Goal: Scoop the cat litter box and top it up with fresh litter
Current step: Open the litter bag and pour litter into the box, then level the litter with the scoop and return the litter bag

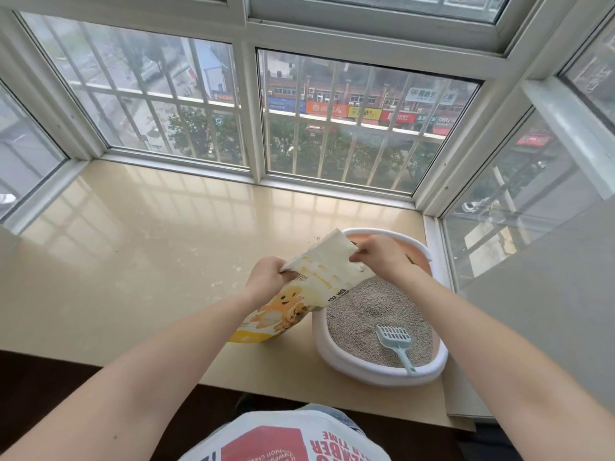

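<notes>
A white and pink litter box (pixel 336 359) full of grey litter (pixel 372 307) stands at the right end of the beige window ledge. A pale blue slotted scoop (pixel 396 342) lies in the litter, its handle over the near rim. A yellow and white litter bag (pixel 312 287) with a cartoon cat stands just left of the box, its top leaning over the box. My left hand (pixel 269 277) grips the bag's upper left edge. My right hand (pixel 379 256) pinches the bag's upper right edge above the box.
The beige ledge (pixel 133 261) stretches wide to the left, with a few specks of litter scattered near the bag. Barred windows close it in at the back and both sides. A grey wall (pixel 549 311) stands right of the box. The ledge's front edge runs just before my body.
</notes>
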Motion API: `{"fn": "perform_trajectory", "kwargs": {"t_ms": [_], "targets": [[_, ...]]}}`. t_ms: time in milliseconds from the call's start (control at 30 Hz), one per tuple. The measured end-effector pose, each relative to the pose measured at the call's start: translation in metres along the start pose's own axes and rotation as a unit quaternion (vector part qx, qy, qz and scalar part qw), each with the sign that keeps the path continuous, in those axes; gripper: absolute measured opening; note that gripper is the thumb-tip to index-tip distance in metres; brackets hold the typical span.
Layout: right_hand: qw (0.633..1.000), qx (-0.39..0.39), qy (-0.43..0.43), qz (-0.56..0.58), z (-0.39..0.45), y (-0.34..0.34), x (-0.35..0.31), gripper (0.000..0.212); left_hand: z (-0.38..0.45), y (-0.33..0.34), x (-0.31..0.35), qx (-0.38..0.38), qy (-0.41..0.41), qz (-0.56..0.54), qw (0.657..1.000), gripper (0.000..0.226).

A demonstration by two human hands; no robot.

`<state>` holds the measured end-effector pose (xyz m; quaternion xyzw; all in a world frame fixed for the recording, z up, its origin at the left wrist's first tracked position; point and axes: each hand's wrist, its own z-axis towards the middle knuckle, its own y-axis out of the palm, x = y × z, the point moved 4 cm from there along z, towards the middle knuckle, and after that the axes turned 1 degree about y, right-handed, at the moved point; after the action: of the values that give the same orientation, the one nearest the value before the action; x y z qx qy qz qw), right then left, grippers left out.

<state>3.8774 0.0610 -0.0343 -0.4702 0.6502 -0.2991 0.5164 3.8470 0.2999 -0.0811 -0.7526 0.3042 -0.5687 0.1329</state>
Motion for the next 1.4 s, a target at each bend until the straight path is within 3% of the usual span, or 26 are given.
{"fn": "perform_trajectory", "kwargs": {"t_ms": [133, 333, 767, 900, 967, 1033, 1100, 1167, 1267, 1400], "targets": [[0.997, -0.01, -0.042, -0.064, 0.008, -0.012, -0.027, 0.019, -0.003, -0.014, -0.007, 0.003, -0.012, -0.014, 1.0, 0.038], [0.982, -0.024, -0.118, -0.145, 0.009, -0.032, -0.079, 0.052, -0.003, -0.039, -0.028, 0.016, -0.03, -0.064, 0.997, 0.032], [0.973, -0.014, -0.125, -0.195, 0.014, -0.031, -0.12, 0.033, 0.001, -0.064, -0.031, -0.004, -0.005, -0.045, 0.999, 0.013], [0.97, -0.005, -0.141, -0.2, 0.02, -0.027, -0.129, 0.033, -0.004, -0.091, 0.017, 0.027, 0.106, -0.049, 0.993, 0.052], [0.967, -0.003, -0.148, -0.207, 0.021, -0.026, -0.137, 0.029, -0.004, -0.103, 0.052, 0.064, 0.186, -0.014, 0.98, 0.06], [0.966, -0.004, -0.15, -0.209, 0.021, -0.024, -0.143, 0.026, -0.003, -0.107, 0.084, 0.067, 0.258, 0.095, 0.959, 0.055], [0.968, -0.004, -0.149, -0.203, 0.02, -0.024, -0.147, 0.022, 0.0, -0.103, 0.104, 0.04, 0.261, 0.304, 0.915, 0.049], [0.971, -0.005, -0.148, -0.189, 0.02, -0.023, -0.147, 0.019, 0.003, -0.095, 0.11, -0.001, 0.212, 0.46, 0.862, 0.032], [0.977, -0.002, -0.143, -0.16, 0.02, -0.022, -0.142, 0.021, 0.011, -0.083, 0.102, -0.043, 0.157, 0.518, 0.84, 0.018], [0.988, -0.005, -0.138, -0.068, 0.02, -0.012, -0.123, 0.023, 0.017, -0.079, 0.094, -0.048, 0.155, 0.534, 0.83, 0.013]]}}
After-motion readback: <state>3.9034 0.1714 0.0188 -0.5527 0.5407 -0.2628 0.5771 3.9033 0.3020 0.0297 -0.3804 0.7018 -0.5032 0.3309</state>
